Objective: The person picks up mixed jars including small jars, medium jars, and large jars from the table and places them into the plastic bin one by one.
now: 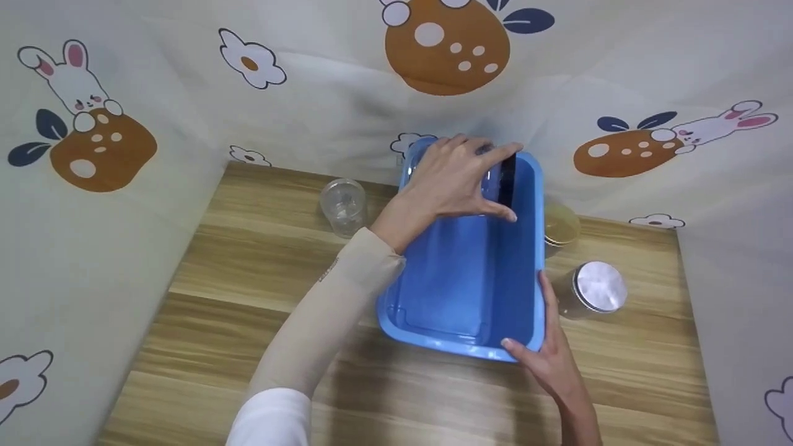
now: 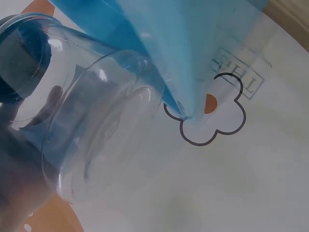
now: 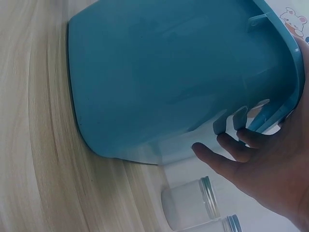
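Observation:
A blue plastic tub (image 1: 455, 279) stands on the table with its mouth facing up. My left hand (image 1: 449, 173) reaches over its far end and grips a clear plastic jar (image 2: 104, 125) with its fingers and thumb spread around it. The jar lies on its side, and a dark end (image 1: 507, 176) shows beyond the hand in the head view. With my right hand (image 1: 551, 347) I hold the tub's near right corner, thumb over the rim and fingers along the outer wall. In the right wrist view, those fingers (image 3: 236, 152) are by the tub's side.
A clear jar (image 1: 344, 207) stands left of the tub. On the right are a silver-lidded jar (image 1: 600, 287) and a yellowish-topped jar (image 1: 560, 225) near the back. Printed cloth (image 1: 334, 111) walls enclose the wooden table (image 1: 248, 248) behind and at both sides.

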Tool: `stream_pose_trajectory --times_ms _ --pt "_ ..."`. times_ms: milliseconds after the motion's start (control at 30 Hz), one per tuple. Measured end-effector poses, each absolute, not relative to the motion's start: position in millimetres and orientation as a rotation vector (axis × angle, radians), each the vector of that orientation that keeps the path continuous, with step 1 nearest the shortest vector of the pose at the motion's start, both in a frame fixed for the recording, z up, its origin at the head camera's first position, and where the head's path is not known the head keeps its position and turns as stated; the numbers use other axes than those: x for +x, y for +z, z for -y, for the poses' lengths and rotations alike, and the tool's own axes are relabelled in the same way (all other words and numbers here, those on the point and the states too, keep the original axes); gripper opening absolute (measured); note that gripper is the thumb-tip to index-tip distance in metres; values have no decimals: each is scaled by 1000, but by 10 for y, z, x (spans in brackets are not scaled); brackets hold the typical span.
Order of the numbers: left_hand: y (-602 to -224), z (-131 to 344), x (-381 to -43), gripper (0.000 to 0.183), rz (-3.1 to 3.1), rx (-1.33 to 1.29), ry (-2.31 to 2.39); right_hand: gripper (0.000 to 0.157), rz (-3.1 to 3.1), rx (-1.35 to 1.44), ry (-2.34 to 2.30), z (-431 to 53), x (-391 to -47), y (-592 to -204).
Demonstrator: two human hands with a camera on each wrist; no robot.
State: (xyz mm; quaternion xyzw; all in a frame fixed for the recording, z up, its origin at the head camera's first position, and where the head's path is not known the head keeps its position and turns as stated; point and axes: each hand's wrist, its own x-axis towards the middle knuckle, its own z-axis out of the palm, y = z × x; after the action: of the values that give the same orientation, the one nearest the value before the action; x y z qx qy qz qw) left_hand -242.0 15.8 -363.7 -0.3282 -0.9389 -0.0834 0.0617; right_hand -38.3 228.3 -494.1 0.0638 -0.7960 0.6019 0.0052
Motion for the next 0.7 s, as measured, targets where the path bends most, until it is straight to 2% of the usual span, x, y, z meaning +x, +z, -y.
stream_pose_trajectory --times_ms 367,700 --pt "-3549 -353 -2473 105 2909 -1004 -332 110 2504 162 1894 -2279 -384 -4936" --pt "-3657 -466 -2497 107 2928 -980 -342 110 2450 281 1836 -2277 -389 -4960"
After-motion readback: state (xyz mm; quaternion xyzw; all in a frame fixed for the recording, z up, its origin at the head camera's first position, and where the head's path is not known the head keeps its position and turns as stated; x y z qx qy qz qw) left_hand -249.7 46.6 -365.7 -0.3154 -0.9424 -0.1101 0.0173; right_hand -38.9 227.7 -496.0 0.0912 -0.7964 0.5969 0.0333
